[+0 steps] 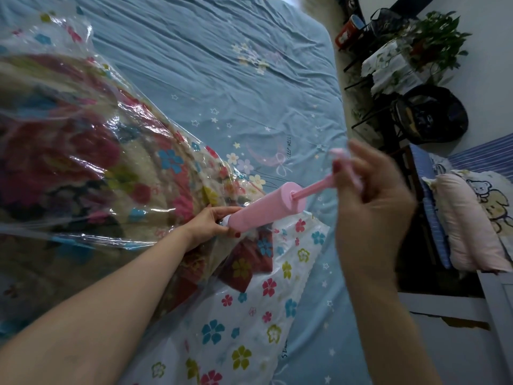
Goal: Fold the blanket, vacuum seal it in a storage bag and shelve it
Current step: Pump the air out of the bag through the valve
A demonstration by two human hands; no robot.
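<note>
Underneath, wrinkled blue bedsheet [211,51]; plant [438,37] beyond.

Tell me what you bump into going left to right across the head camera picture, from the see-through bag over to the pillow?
Storage bag with the blanket inside → left hand → pink pump → right hand on the pump's handle → pink pillow.

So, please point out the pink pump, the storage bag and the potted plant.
pink pump [266,208]: head view, middle of its barrel.
storage bag [277,309]: head view, flat flowered part near the pump.
potted plant [435,34]: head view, its green leaves.
</note>
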